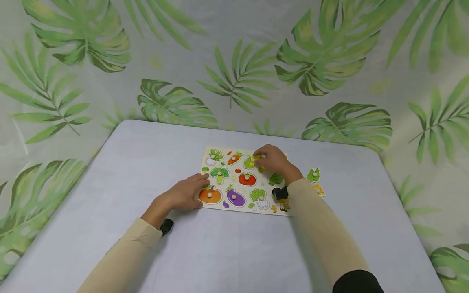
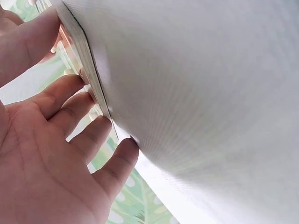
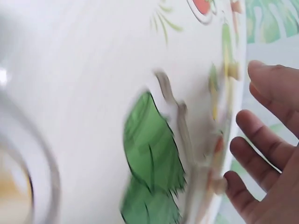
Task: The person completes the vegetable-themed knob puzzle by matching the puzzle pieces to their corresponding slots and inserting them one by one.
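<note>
A wooden vegetable puzzle board [image 1: 234, 209] lies on the white table, with knobbed pieces on it. They include a pumpkin [image 1: 214, 198], an eggplant [image 1: 238, 200], a tomato [image 1: 243, 181], a carrot [image 1: 231, 161] and a broccoli [image 1: 216, 174]. My left hand [image 1: 187, 192] rests at the board's left edge, fingertips touching its side in the left wrist view. Over the board's far right part is my right hand [image 1: 274, 158], its fingertips at the corn piece [image 1: 248, 164]. The right wrist view shows its fingers [image 3: 257, 158] apart, pinching nothing, above a dark green leafy piece [image 3: 149, 144].
Right of the board lie a loose green piece [image 1: 312, 176] and a yellow-orange piece [image 1: 319, 190], partly behind the right sleeve [image 1: 318, 215]. A black wrist camera [image 1: 280, 193] partly covers a mushroom piece [image 1: 284, 206]. A leaf-patterned cloth [image 1: 242, 81] hangs behind the table.
</note>
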`<state>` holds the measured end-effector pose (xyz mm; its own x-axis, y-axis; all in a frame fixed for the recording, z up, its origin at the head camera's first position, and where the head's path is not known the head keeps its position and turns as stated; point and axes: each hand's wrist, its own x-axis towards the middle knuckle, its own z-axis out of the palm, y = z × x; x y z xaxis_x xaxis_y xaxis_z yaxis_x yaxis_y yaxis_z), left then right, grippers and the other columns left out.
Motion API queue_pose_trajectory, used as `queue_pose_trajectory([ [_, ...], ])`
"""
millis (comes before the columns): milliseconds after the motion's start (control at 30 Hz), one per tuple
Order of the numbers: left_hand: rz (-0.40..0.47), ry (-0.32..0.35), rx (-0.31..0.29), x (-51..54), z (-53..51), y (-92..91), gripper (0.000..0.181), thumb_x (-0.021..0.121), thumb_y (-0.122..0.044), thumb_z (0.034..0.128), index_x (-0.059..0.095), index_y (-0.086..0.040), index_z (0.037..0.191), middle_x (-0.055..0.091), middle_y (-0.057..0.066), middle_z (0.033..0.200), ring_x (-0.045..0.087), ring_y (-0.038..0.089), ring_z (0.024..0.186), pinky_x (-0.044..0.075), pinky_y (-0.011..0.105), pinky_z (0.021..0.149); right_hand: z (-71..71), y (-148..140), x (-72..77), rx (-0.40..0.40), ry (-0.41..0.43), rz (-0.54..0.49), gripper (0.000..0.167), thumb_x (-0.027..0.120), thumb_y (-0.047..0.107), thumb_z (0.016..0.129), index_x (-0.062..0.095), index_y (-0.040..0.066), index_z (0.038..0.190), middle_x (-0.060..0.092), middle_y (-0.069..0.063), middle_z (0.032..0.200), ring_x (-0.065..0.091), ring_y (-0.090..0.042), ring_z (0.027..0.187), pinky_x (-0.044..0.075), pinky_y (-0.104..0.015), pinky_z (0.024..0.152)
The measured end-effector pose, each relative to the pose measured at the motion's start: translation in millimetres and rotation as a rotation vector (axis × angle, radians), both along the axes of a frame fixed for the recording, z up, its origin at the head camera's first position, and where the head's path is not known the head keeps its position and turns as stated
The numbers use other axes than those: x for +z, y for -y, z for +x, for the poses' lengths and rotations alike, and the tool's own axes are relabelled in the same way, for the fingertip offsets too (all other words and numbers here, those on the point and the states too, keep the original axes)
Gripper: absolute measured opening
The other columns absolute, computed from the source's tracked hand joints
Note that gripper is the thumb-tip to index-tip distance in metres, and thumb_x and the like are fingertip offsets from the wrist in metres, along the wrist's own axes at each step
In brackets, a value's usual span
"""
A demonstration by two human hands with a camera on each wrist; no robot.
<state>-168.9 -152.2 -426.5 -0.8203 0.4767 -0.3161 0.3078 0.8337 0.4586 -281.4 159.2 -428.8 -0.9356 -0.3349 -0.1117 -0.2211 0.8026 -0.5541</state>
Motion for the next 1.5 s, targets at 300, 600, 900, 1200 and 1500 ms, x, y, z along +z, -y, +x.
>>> queue_pose_trajectory([
  [300, -0.018, -0.001, -0.005, -1.9, -2.4, 1.3, 0.069, 0.072, -0.017, 0.0866, 0.043, -0.008, 0.149, 0.027, 0.009, 0.165, 0.02, 0.033, 0.155, 0.024, 0.057, 0.123, 6.2, -34, 26.4, -0.009, -0.126, -0.075, 0.031, 0.062, 0.018, 0.097, 0.068, 0.002, 0.122, 0.06, -0.019, 0.135, 0.05, -0.039, 0.132, 0.039, -0.057, 0.113],
  [600, -0.011, -0.002, 0.0, -2.6, -1.8, 1.0, 0.069, 0.072, -0.017, 0.0863, 0.044, -0.008, 0.148, 0.027, 0.009, 0.165, 0.019, 0.033, 0.155, 0.024, 0.057, 0.123, 31.4, -103, 40.6, -0.062, -0.173, -0.006, 0.029, 0.061, 0.016, 0.098, 0.066, 0.001, 0.122, 0.058, -0.023, 0.136, 0.046, -0.043, 0.133, 0.034, -0.063, 0.113],
  [900, 0.002, -0.008, -0.003, -1.3, 0.5, 0.1, 0.068, 0.072, -0.017, 0.0864, 0.045, -0.007, 0.148, 0.029, 0.01, 0.164, 0.021, 0.034, 0.154, 0.025, 0.057, 0.122, 48.9, -172, 21.7, -0.107, -0.132, 0.09, 0.027, 0.06, 0.01, 0.095, 0.067, 0.0, 0.12, 0.058, -0.028, 0.132, 0.051, -0.048, 0.123, 0.042, -0.065, 0.102],
  [1200, -0.009, -0.008, -0.004, -0.8, -1.8, -1.2, 0.068, 0.071, -0.017, 0.0872, 0.044, -0.007, 0.149, 0.028, 0.01, 0.165, 0.02, 0.034, 0.155, 0.024, 0.056, 0.123, 50.2, -189, -5.6, -0.141, -0.003, 0.051, 0.031, 0.062, 0.018, 0.095, 0.068, 0.005, 0.123, 0.057, -0.024, 0.133, 0.052, -0.046, 0.122, 0.045, -0.062, 0.1],
  [1500, -0.015, -0.004, -0.003, -1.1, -2.2, -0.2, 0.068, 0.072, -0.017, 0.087, 0.044, -0.007, 0.149, 0.027, 0.01, 0.165, 0.02, 0.034, 0.155, 0.023, 0.056, 0.123, 43.5, -187, -16.9, -0.1, -0.055, 0.016, 0.027, 0.069, 0.013, 0.091, 0.072, 0.002, 0.115, 0.059, -0.024, 0.119, 0.054, -0.041, 0.112, 0.045, -0.059, 0.099],
])
